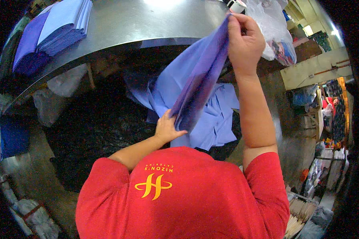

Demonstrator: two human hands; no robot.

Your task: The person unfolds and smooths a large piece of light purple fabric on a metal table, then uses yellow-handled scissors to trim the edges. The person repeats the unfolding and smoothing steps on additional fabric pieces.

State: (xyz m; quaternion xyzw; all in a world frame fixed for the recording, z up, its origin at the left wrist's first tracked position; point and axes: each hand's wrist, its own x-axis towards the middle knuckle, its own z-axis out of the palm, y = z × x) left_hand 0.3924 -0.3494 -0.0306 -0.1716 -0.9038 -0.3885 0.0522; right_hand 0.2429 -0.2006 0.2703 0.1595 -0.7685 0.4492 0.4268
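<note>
My right hand (245, 44) is raised near the table's front edge, fingers closed on the top corner of a periwinkle-blue cloth (188, 71). The cloth slants down to my left hand (167, 126), which grips its folded edge lower down, thumb pointing right. A darker violet band runs along the fold. Below, more light blue cloth (217, 125) hangs or lies in loose folds over a pile of black material (79, 127).
A metal table (139, 22) spans the top, bearing folded blue and purple cloths (62, 30) at the left. White plastic bags (267, 24) sit at upper right, beside a small white object (236, 6). A person in red (330, 102) is far right, among hanging items and racks.
</note>
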